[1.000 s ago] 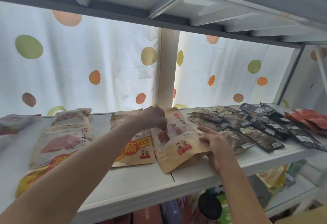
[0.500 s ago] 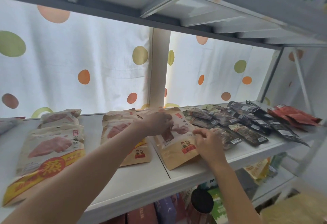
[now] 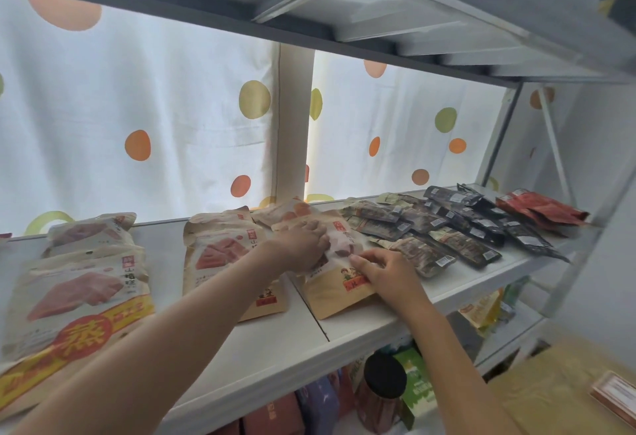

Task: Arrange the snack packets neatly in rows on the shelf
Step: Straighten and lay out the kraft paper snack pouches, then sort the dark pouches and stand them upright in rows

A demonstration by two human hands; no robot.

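Note:
A tan snack pouch (image 3: 332, 292) with a red label lies on the white shelf (image 3: 275, 345), near its middle. My left hand (image 3: 303, 245) rests on the pouch's upper half, fingers spread over it. My right hand (image 3: 385, 273) pinches the pouch's right edge. To its left lie another tan pouch (image 3: 220, 252) and two larger ones (image 3: 75, 293). To its right, dark flat packets (image 3: 447, 231) lie in overlapping rows, with red packets (image 3: 540, 209) at the far end.
A second shelf board (image 3: 413, 11) hangs low overhead. A dotted white curtain (image 3: 137, 107) closes the back. Below the shelf stand a dark-lidded jar (image 3: 382, 390), boxes and more packets. A brown carton (image 3: 557, 390) sits at lower right.
The view has shifted right. My right hand moved from beside the pouch onto its right edge and closed on it. My left hand stays on the pouch top.

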